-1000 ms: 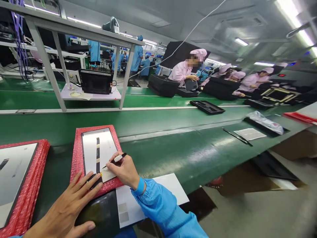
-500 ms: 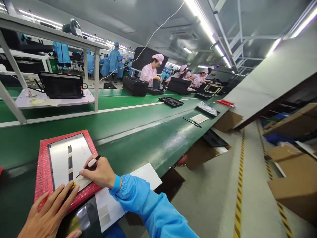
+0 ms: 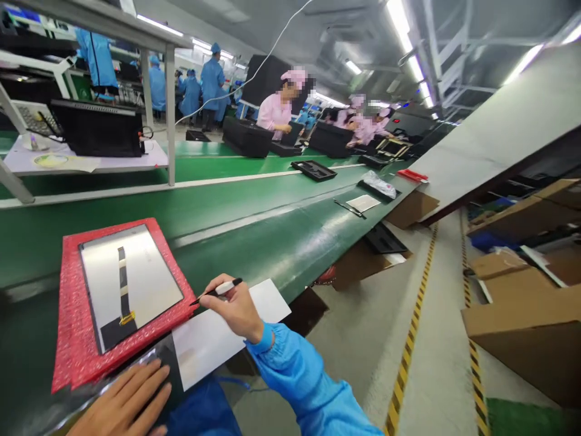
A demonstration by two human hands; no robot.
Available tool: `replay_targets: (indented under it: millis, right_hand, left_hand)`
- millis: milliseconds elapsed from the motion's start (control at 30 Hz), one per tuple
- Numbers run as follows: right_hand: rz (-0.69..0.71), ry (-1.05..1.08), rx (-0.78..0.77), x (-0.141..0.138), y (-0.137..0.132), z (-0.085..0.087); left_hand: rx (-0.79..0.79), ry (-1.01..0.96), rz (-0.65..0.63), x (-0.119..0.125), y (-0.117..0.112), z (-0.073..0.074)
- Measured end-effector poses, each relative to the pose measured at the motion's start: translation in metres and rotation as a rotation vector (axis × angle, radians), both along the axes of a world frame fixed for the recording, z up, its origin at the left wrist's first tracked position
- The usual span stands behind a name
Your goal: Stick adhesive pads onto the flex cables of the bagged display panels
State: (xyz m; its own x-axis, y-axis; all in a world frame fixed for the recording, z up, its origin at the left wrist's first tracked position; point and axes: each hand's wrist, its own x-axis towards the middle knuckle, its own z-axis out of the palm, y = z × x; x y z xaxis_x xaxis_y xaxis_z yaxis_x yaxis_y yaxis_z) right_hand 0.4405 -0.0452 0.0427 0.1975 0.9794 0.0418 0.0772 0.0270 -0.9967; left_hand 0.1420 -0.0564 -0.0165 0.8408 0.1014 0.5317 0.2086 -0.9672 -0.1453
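Observation:
A flat silver panel [image 3: 136, 272] with a dark flex strip down its middle lies on a red bubble-wrap pad [image 3: 72, 339] on the green belt. My right hand [image 3: 233, 306] hovers just right of the pad, above a white sheet [image 3: 209, 339], with its fingers pinched on a black-and-white pen [image 3: 218, 290] whose tip points at the pad's corner. My left hand [image 3: 122, 406] lies flat with fingers stretched out on a dark shiny sheet [image 3: 166, 366] at the bench's near edge, below the pad.
The green conveyor belt [image 3: 254, 236] runs away toward several seated people in pink and black trays [image 3: 313, 170]. A white shelf with a black monitor [image 3: 97, 128] stands at the back left. Cardboard boxes [image 3: 521, 327] line the aisle at the right.
My right hand has lifted the pen off the panel and moved right, over the white sheet. My left hand has slid off the pad toward me. The view has swung right.

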Motion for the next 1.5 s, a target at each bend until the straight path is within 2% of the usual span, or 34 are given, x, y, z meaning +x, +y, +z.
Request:
replay_targets:
  millis: [133,233,367,533,700,1033,1167,1333,1500]
  right_hand:
    - [-0.068,-0.049,-0.081,0.019,-0.023,-0.022]
    - [-0.060,-0.018,-0.145,0.024,-0.037,-0.036]
    - [0.014,-0.079,-0.201,0.017,-0.050,-0.046]
    - [0.150,-0.162,-0.195,0.001,-0.056,-0.054]
    - [0.145,-0.162,-0.189,-0.005,-0.056,-0.066]
    - [0.146,-0.205,-0.157,-0.003,-0.057,-0.077]
    - [0.118,-0.207,-0.166,-0.004,-0.057,-0.076]
    - [0.094,-0.198,-0.165,-0.007,-0.058,-0.078]
    - [0.079,-0.198,-0.155,-0.006,-0.058,-0.078]
  left_hand:
    - [-0.182,0.186,0.100,0.013,-0.006,0.013]
    - [-0.362,0.279,0.077,0.018,-0.005,0.013]
    - [-0.539,0.321,0.019,0.026,0.000,0.008]
    - [-0.585,0.352,0.053,0.035,0.000,-0.005]
    - [-0.596,0.365,0.089,0.036,0.000,-0.015]
    - [-0.632,0.333,0.106,0.035,-0.001,-0.016]
    - [-0.569,0.300,0.097,0.033,-0.003,-0.018]
    - [-0.238,0.140,0.116,0.033,-0.002,-0.025]
    - [-0.096,0.030,0.061,0.040,0.007,-0.019]
